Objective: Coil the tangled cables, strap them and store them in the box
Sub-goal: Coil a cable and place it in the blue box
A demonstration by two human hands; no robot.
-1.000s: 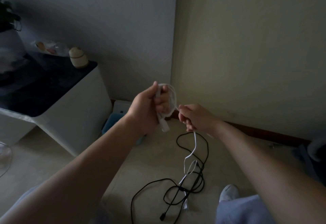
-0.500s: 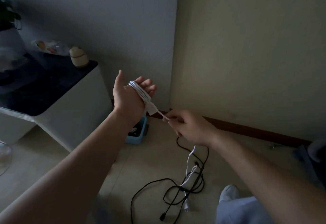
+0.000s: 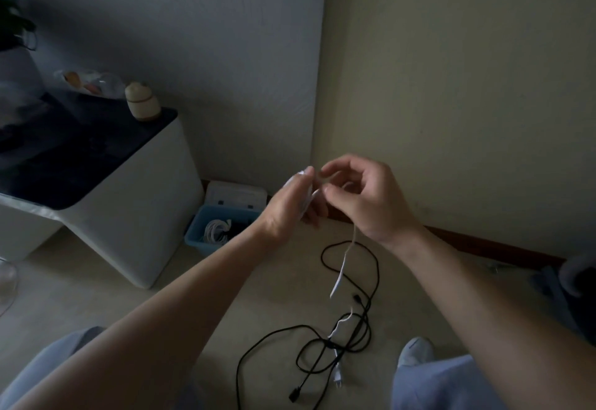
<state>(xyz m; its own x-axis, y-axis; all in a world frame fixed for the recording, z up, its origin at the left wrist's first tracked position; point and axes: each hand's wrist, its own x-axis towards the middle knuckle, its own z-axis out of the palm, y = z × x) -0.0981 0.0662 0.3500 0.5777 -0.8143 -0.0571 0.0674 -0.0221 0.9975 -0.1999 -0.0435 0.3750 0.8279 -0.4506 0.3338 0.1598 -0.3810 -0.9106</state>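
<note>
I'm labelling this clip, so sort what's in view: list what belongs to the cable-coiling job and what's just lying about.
Job:
white cable, held by the left hand and right hand
tangled black cable
blue box, with a coiled cable inside

Lying about:
white cabinet
beige jar and plastic bag on it
plant

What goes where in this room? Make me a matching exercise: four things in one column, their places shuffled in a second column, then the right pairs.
Things
1 white coil
2 black cable
3 blue box
4 beige jar

Places
A on top of the cabinet
B loose on the floor
C inside the blue box
D on the floor beside the cabinet

Pairs: 1-C, 2-B, 3-D, 4-A
</note>
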